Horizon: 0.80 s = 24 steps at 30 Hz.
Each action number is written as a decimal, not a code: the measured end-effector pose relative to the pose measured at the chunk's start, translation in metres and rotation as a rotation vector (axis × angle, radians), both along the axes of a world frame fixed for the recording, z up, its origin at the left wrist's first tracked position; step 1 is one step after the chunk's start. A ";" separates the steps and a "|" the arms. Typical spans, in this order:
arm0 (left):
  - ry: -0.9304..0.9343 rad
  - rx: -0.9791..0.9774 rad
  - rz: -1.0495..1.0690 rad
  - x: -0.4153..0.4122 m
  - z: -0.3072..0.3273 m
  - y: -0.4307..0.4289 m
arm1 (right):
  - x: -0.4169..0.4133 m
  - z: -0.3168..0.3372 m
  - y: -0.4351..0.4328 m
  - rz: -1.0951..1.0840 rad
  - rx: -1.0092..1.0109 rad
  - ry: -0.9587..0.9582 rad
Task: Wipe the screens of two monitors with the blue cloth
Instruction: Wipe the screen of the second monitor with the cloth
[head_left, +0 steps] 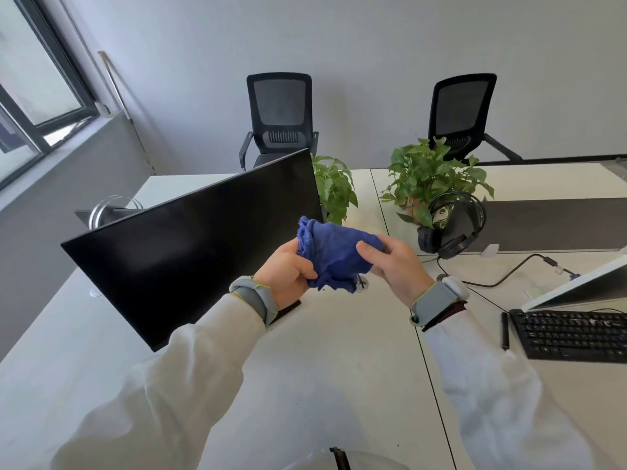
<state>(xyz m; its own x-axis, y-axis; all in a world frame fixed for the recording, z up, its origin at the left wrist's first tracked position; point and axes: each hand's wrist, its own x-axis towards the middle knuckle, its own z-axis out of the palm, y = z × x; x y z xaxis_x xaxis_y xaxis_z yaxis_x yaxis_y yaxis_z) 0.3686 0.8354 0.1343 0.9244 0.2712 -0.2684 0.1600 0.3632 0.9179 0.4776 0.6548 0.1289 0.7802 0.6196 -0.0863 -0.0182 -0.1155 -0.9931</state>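
Beyond the right hand [393, 266], black headphones [451, 228] sit by a potted plant [431, 178]. A second plant [334, 188] stands beyond the left hand [288, 269]. To the right of the right hand, a black keyboard [573, 334] and a pen [505, 330] lie on the white bench [322, 351]. Far beyond the hands stand a left chair [280, 113] and a right chair [461, 113].

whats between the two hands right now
The blue cloth, bunched up: the left hand grips one end and the right hand pinches the other. The head view shows nothing else in that gap.
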 end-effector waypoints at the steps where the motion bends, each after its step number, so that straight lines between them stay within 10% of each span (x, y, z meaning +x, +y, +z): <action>1: 0.026 0.041 0.009 0.002 -0.002 0.003 | 0.004 0.000 -0.001 -0.029 0.005 -0.030; 6: 0.087 0.192 0.049 0.008 -0.001 0.007 | 0.018 0.021 -0.002 -0.087 -0.126 -0.253; 13: -0.057 1.182 -0.070 0.021 0.006 -0.012 | 0.025 0.039 0.010 0.007 -0.217 -0.446; 24: -0.047 1.171 -0.146 0.043 0.003 -0.020 | 0.043 0.029 0.001 -0.206 -0.070 0.038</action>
